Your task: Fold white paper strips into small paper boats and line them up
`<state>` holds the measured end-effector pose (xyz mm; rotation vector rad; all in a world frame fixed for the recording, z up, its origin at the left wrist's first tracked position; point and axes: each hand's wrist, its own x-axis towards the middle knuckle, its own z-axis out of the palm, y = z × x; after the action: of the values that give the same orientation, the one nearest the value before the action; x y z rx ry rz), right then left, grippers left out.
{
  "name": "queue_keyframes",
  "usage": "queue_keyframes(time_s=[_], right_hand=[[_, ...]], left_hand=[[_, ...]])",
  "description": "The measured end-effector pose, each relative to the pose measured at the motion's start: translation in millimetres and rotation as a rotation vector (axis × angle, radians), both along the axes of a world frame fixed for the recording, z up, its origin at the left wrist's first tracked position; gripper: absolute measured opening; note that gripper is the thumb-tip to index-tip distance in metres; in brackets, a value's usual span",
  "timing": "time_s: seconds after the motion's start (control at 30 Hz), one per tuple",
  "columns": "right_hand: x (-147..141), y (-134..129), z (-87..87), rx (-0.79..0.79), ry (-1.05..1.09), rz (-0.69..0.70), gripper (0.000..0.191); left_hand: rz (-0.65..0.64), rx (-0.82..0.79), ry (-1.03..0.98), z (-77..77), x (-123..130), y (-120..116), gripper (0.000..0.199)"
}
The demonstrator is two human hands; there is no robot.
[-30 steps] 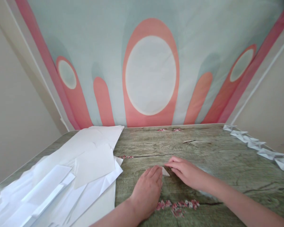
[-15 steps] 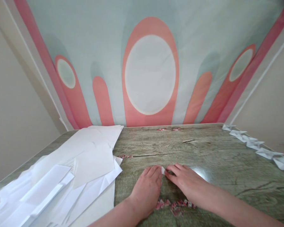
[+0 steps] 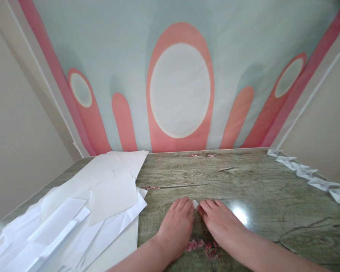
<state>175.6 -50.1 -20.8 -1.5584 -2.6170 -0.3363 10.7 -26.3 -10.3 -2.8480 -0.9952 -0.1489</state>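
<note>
Left hand (image 3: 177,226) and right hand (image 3: 219,223) close together, fingers bunched on a small white paper piece (image 3: 195,204) between them, paper pile (image 3: 113,196) near on the left, folded paper shapes (image 3: 306,173) along the table's (image 3: 243,181) right edge, open wood-patterned surface beyond the hands.

bare hands (image 3: 177,228), bare wrists (image 3: 158,245), bare forearms (image 3: 268,249)

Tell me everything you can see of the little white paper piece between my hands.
The paper piece is plain white, and only a small pale patch of it shows; fingers may hide more, so I can't tell its full shape or its folds. It sits low over the wood-patterned tabletop, with the left hand at one side and the right hand's fingertips at the other.
</note>
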Motion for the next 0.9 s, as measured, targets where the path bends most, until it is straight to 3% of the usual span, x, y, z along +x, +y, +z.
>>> queue_keyframes(time_s=[0.3, 0.47, 0.9], right_hand=[[0, 4, 0.0, -0.024, 0.088, -0.049, 0.028], [2, 9, -6.2, 0.01, 0.099, -0.037, 0.024], [3, 13, -2.7, -0.014, 0.101, -0.049, 0.019]], left_hand=[[0.064, -0.024, -0.032, 4.0, -1, -1, 0.034], [0.061, 0.005, -0.018, 2.3, -1, -1, 0.034], [0.086, -0.044, -0.044, 4.8, -1, -2, 0.031]])
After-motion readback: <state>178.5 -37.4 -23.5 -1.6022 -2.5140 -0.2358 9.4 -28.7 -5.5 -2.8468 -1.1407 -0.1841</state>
